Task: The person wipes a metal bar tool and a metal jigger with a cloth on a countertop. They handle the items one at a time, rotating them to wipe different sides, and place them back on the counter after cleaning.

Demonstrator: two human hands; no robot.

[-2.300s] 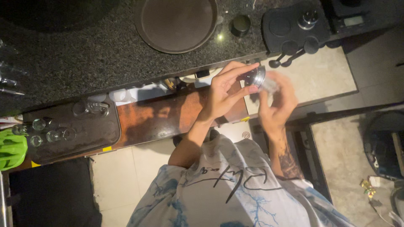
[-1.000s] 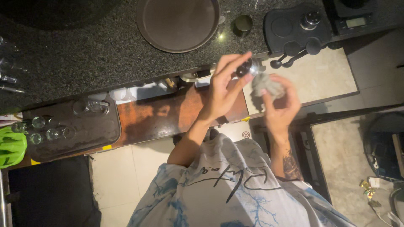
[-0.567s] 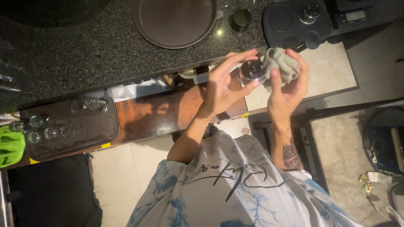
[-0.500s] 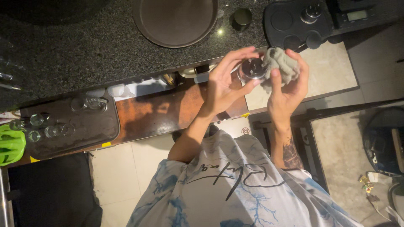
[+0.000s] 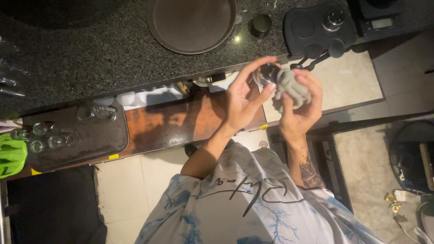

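1. Fingertips (image 5: 270, 86) of left hand (image 5: 244, 101) pinching small clear glass (image 5: 266, 72) by its rim and side, index finger stretched over the top, thumb underneath.
2. Glass held in the air over the front edge of the dark granite counter (image 5: 90, 49), tilted, base turned toward the camera.
3. Right hand (image 5: 300, 101) curled around bunched grey cloth (image 5: 289, 88), fingers folded tight over it, cloth pressed against the glass on its right side.
4. Both hands raised together above a rust-brown lower shelf (image 5: 181, 122) and a pale stone slab (image 5: 352, 81), touching neither.
5. Just beyond the hands, on the counter: black rubber mat (image 5: 312, 25) carrying a metal tamper (image 5: 331, 19), two dark scoops (image 5: 318, 53) hanging over the edge.
6. Farther back: round brown tray (image 5: 190, 22), small dark cup (image 5: 261, 23) just beside it.
7. Well apart to the left: dark tray (image 5: 81, 140) bearing several small clear glasses (image 5: 45, 138), green plastic object (image 5: 11, 156) at the frame edge.
8. Below: pale tiled floor (image 5: 140, 185), white shirt (image 5: 244, 203) with blue streaks, tattooed right forearm (image 5: 307, 169).
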